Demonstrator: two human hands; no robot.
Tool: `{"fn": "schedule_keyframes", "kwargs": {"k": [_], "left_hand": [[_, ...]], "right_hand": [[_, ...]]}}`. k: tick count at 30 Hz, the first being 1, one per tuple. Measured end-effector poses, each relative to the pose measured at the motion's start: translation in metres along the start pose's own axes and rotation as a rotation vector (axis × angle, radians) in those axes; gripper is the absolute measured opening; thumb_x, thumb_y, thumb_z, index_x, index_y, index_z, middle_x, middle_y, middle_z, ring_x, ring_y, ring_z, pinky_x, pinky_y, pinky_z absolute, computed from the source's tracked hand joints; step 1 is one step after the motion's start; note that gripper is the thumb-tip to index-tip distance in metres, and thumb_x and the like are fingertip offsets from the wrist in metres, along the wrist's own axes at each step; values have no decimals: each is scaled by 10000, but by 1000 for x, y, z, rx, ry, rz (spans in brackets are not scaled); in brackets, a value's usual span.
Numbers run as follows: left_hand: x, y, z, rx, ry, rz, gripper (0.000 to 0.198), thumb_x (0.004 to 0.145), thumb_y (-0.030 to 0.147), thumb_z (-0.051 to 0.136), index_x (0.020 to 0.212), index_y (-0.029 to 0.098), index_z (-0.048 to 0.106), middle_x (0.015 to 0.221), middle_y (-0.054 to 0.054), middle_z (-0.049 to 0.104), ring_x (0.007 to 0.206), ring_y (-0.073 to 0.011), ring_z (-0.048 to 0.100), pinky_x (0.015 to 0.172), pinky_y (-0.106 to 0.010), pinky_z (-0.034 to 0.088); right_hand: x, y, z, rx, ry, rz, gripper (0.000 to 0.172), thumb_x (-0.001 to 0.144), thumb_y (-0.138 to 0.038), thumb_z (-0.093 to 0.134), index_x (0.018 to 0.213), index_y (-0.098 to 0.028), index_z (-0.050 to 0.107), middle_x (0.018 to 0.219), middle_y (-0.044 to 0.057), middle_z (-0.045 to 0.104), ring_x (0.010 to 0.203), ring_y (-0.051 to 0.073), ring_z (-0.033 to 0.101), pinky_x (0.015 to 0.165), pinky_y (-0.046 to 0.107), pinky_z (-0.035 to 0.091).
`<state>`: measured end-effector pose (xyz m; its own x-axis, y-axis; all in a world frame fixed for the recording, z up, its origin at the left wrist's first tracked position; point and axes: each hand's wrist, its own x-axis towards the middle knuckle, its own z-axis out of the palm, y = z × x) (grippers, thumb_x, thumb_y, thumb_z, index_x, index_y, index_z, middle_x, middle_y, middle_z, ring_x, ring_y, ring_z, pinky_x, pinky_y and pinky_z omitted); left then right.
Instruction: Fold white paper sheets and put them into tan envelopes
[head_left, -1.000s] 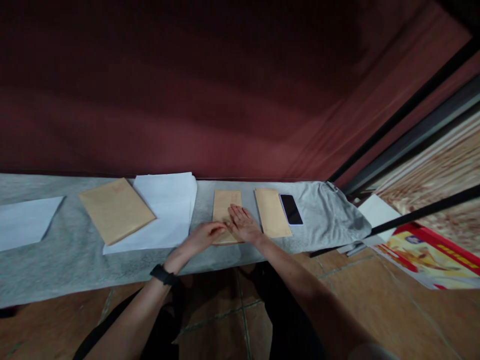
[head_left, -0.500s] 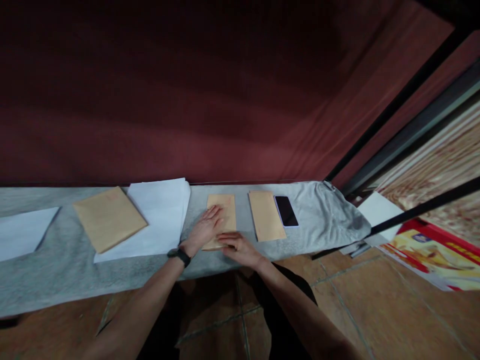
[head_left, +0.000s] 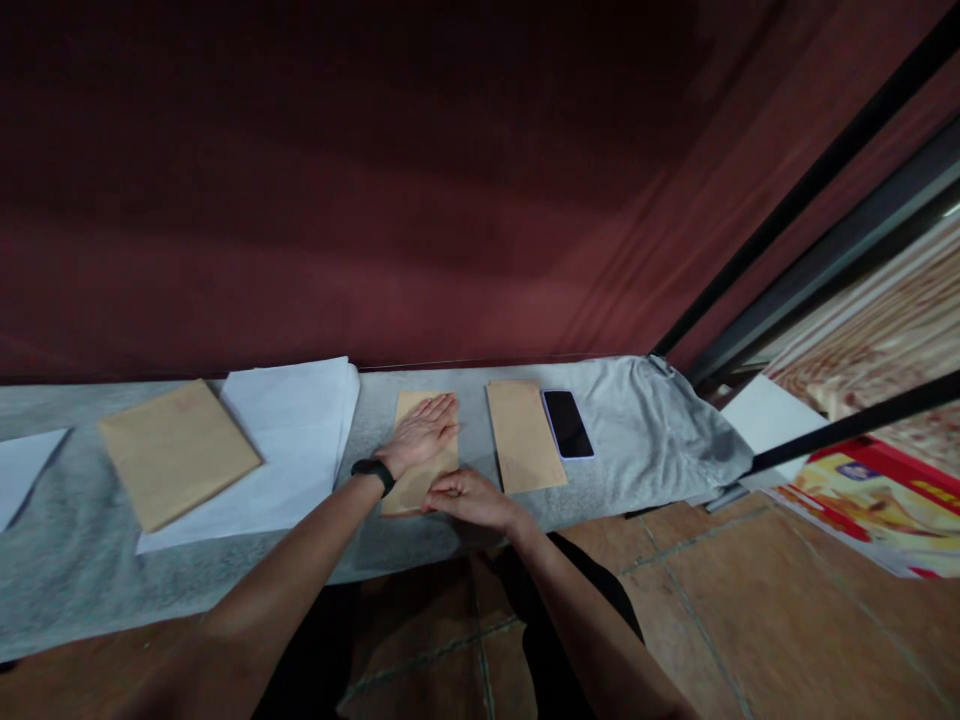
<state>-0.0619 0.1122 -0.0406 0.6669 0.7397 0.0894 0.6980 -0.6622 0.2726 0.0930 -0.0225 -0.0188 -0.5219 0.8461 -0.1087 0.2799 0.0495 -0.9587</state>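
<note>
A brown paper envelope (head_left: 417,482) lies on the grey cloth in front of me. My left hand (head_left: 421,434), with a dark watch on its wrist, rests flat across the envelope's upper half, fingers stretched out. At the lower right edge of the envelope is my right hand (head_left: 471,498), its fingers curled and pressed together with the thumb, pinching that edge; the exact contact is partly hidden. A second brown envelope (head_left: 527,436) lies just to the right, apart from both hands. Beyond it sits a dark-screened phone (head_left: 568,424).
To the left, a larger brown envelope (head_left: 178,455) overlaps white paper sheets (head_left: 296,415); another white sheet (head_left: 26,470) lies at far left. Grey cloth (head_left: 622,430) covers the narrow surface against a dark red wall (head_left: 450,250). A black bar (head_left: 855,425) and colourful box (head_left: 885,500) stand right.
My left hand has slid up the envelope and flattened. My right hand has drawn down along its lower right side. The whole view has shifted slightly, so things at left appear farther left.
</note>
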Motion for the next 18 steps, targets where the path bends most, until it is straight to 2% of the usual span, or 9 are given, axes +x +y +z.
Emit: {"fn": "schedule_keyframes", "kwargs": {"k": [10,14,18], "left_hand": [[-43,15,2,-21,-73,43,661,1048,504,240,1610,158,286,1687,-114,289,1570,-218,224,1291,-424,152],[-61,25,-1,13,-131,69,673,1036,476,290,1620,143,252,1699,-118,254,1579,-225,193,1292,-419,136],[-81,37,-1,29,-151,67,672,1022,452,339,1619,153,259,1697,-111,262,1582,-232,180,1294,-424,128]], "right_hand": [[-8,-6,-13,-20,-35,34,204,923,-310,628,857,-239,808,788,-36,734,754,152,644,747,252,495],[-11,-9,-17,-5,-5,-15,218,922,-321,628,809,-221,785,818,-25,739,802,165,673,784,260,522],[-6,-3,-19,-54,102,-46,350,995,-395,517,833,-199,757,856,-10,747,874,172,691,862,279,537]]}}
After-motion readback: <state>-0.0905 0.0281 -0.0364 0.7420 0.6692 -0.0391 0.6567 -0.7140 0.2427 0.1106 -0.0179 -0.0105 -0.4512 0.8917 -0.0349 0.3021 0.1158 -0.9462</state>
